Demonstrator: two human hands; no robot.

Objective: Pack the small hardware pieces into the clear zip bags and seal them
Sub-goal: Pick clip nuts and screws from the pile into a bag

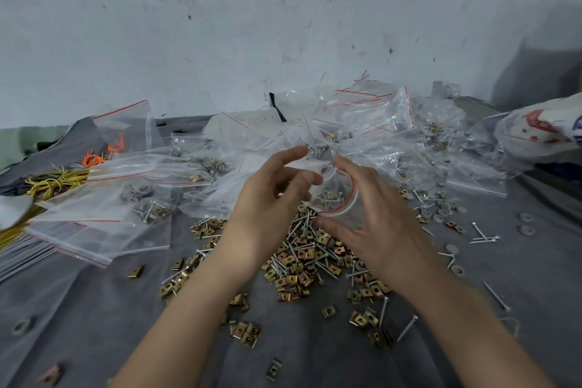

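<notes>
Between my hands is a small clear zip bag [338, 198] with a red seal strip, its mouth held open toward me. Brass clips and screws lie inside it. My right hand [374, 211] grips the bag's right side, thumb below and fingers curled over the top. My left hand [271, 195] pinches the bag's left rim, its index finger stretched up above the mouth. Below the bag, a loose pile of brass clips and silver screws [302, 257] lies on the grey cloth [94, 309].
Filled zip bags [362, 123] are heaped against the wall behind my hands. More bags [91, 230] lie at the left beside yellow wire bundles [53, 181] and orange ones [94, 159]. Grey washers [441, 214] and stray screws scatter to the right. A printed white sack [541, 126] sits far right.
</notes>
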